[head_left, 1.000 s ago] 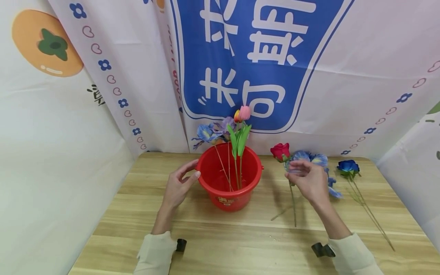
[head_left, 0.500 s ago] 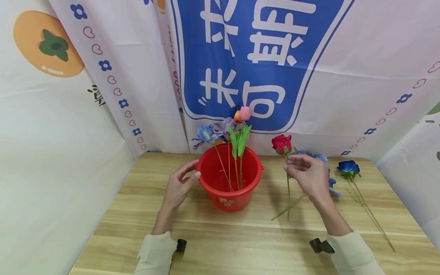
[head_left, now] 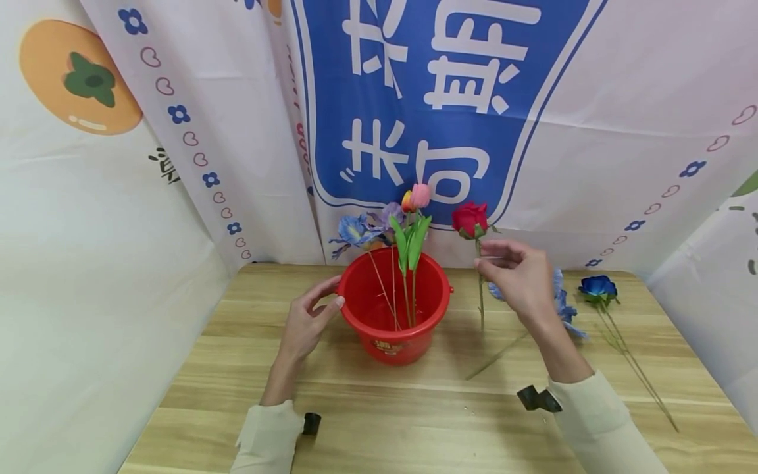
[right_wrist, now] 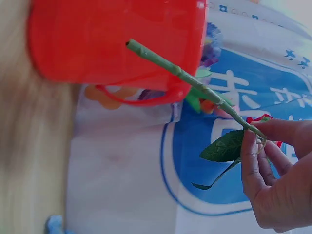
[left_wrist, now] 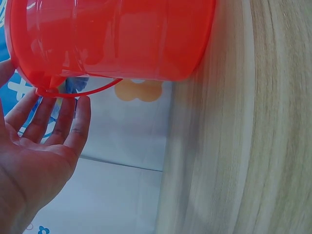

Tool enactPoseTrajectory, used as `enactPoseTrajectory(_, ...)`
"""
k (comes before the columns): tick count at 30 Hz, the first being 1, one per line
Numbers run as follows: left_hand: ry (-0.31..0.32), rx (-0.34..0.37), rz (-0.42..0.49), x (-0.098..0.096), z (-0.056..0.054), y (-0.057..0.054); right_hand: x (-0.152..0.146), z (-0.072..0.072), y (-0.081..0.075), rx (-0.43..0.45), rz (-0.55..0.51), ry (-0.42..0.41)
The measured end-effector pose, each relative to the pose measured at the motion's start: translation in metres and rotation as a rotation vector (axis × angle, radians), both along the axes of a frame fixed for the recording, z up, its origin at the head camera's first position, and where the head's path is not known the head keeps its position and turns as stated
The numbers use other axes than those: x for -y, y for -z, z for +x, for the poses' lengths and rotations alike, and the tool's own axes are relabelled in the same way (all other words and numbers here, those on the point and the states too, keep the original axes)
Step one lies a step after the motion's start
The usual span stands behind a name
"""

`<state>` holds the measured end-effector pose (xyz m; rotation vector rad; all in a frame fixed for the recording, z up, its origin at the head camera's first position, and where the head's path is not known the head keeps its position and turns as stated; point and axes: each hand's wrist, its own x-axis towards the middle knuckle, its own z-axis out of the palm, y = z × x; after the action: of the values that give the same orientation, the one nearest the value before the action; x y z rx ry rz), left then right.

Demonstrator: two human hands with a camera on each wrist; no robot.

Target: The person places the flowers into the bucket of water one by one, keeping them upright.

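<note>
A red plastic bucket (head_left: 393, 345) stands upright on the wooden table. Inside it lean a blue iris (head_left: 355, 230), a purple iris (head_left: 391, 216) and tulips with green leaves (head_left: 419, 196). My left hand (head_left: 304, 322) touches the bucket's left rim, its fingers nearly straight beside the thin red handle (left_wrist: 105, 87) in the left wrist view. To the right of the bucket, my right hand (head_left: 521, 273) pinches a red rose (head_left: 470, 219) by its stem, between thumb and fingers. The rose is upright, bloom above the hand. Its green stem (right_wrist: 178, 71) and leaf (right_wrist: 223, 146) show in the right wrist view.
Blue flowers (head_left: 565, 306) lie behind my right forearm, partly hidden, with a thin stem (head_left: 497, 355) reaching forward. A blue rose (head_left: 598, 288) with a long stem lies farther right. Printed cloth (head_left: 592, 178) hangs behind the table (head_left: 403, 415).
My right hand has lifted the red rose and carried it left toward the bucket, turning it more upright. My left hand and the bucket stay where they were.
</note>
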<state>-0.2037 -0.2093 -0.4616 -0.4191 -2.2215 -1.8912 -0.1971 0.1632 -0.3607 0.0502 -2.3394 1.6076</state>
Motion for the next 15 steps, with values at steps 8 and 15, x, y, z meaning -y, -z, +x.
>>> enactPoseTrajectory(8, -0.002, 0.006, -0.001, 0.0, 0.0, -0.001, 0.021, -0.007, -0.022, -0.059, -0.053, -0.043)
enactPoseTrajectory(15, 0.001, 0.004, 0.003, 0.0, 0.001, -0.001, 0.042, -0.014, -0.035, -0.084, -0.103, -0.091)
